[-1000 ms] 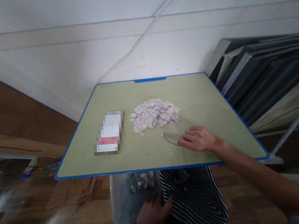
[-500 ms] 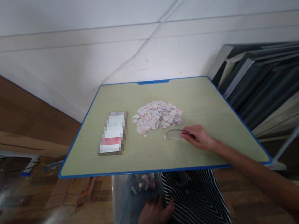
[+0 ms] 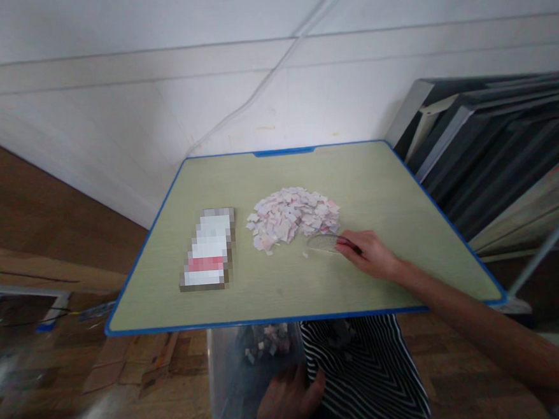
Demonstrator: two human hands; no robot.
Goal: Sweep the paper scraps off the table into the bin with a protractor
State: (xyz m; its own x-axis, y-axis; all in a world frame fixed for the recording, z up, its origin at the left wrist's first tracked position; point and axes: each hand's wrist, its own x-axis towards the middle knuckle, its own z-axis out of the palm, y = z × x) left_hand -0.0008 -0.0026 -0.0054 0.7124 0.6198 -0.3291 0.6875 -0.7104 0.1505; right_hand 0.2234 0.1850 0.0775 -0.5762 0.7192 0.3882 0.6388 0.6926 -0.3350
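My right hand (image 3: 369,254) is closed around the dark handle of a thin-rimmed, clear oval tool (image 3: 323,243), which looks like a magnifying glass. The oval end hovers over or rests on the board just in front of a pile of small white and pinkish paper scraps (image 3: 293,215). One loose scrap (image 3: 305,254) lies near its tip. Below the board's front edge, my left hand (image 3: 286,400) hangs above my lap, thumb apart from the fingers, with nothing visible in it. Beside it is a translucent plastic bin (image 3: 225,385) with scraps inside.
The pale green board (image 3: 147,302) has a blue rim and meets a white wall at the back. A phone-like blurred rectangle (image 3: 208,246) lies on its left. Dark flat panels (image 3: 494,130) lean at the right. Striped cloth (image 3: 367,369) covers my lap.
My right hand has shifted the clear oval tool slightly away from me, toward the pile. The loose scrap stays on the board, and my left hand keeps its place.
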